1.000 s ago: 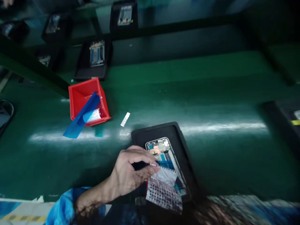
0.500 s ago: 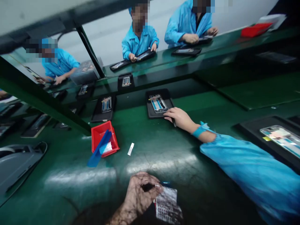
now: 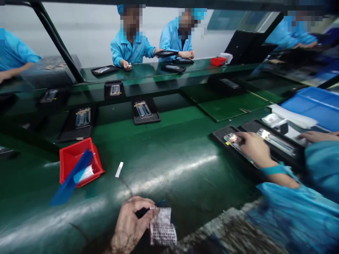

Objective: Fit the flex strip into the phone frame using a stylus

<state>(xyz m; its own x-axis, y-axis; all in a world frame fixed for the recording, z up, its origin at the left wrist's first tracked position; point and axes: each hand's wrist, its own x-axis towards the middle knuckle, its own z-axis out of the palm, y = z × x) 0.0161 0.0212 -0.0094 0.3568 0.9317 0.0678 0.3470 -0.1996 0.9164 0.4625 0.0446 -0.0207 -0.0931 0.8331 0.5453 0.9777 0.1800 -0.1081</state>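
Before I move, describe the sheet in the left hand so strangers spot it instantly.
Find the green table, then the left hand low in the picture. Pinched there is a curling white sheet with rows of dark dots. Unlike the dotted strip on the table and the dotted piece in the red bin, this one is held.

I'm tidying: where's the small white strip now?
In the head view, the strip lies left of centre on the table, right of the near red bin, beyond the left hand.

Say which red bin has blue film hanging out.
The near red bin, left of the left hand: blue film crosses its rim, while the far red bin shows none.
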